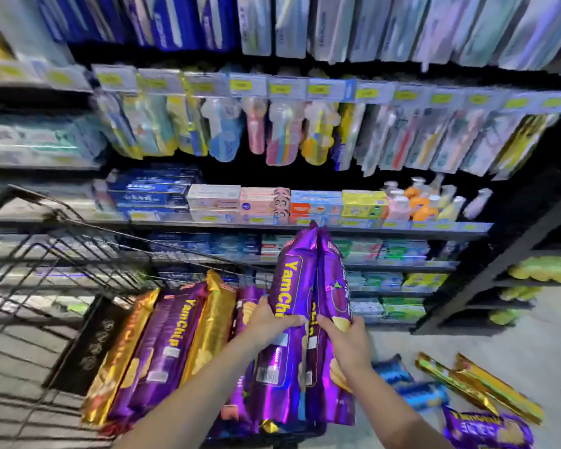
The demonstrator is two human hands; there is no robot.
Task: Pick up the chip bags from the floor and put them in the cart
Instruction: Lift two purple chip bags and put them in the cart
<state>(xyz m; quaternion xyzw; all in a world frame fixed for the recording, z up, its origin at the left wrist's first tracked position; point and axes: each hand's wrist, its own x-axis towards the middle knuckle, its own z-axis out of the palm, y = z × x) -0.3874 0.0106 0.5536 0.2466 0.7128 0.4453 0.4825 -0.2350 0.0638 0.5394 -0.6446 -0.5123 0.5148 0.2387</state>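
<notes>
Hands up front: your left hand (pixel 266 322) grips one purple chip bag (pixel 289 306), your right hand (pixel 347 341) grips second purple bag (pixel 332 286), both upright, touching, over cart (pixel 62 254) edge. More bags stand in cart (pixel 175 345). Blue (pixel 412 384), gold (pixel 480 387), purple (pixel 486 432) bags lie on floor (pixel 531 335).

The aisle is bright with even overhead light, though the gaps between shelves (pixel 272 226) fall to near black. Glare streaks the foil of the purple chip bags (pixel 293 306) and the gold ones on the floor (pixel 531 338). Motion blur smears the left side, the cart (pixel 62 254) and the top rows. Wide-angle distortion bends the shelf lines toward the edges.
</notes>
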